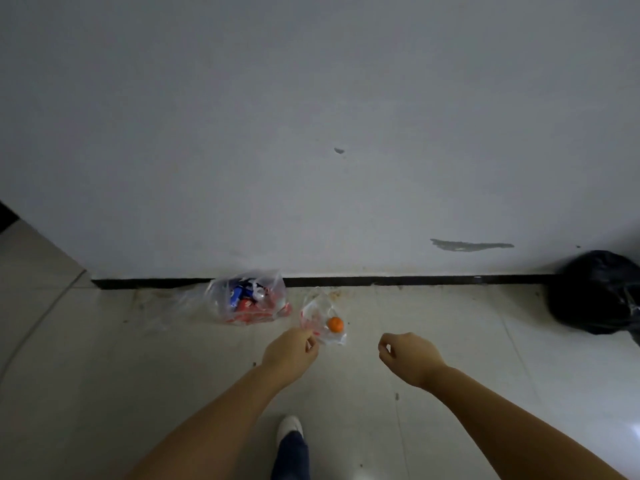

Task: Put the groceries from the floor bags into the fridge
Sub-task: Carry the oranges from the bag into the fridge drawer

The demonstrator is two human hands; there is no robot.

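Observation:
Two clear plastic bags sit on the tiled floor against the wall. The larger bag (250,299) holds blue and red packaged goods. The smaller bag (322,317) to its right holds one orange fruit (335,324). My left hand (292,355) reaches down to the smaller bag's left edge, and its curled fingers pinch the plastic there. My right hand (408,358) hovers to the right of that bag, a little apart from it, fingers loosely curled and holding nothing. No fridge is in view.
A white wall (311,133) with a black skirting strip (415,280) runs right behind the bags. A full black rubbish bag (599,292) stands at the far right. My foot in a white shoe (290,427) is below the hands. Pale floor tiles spread left and right.

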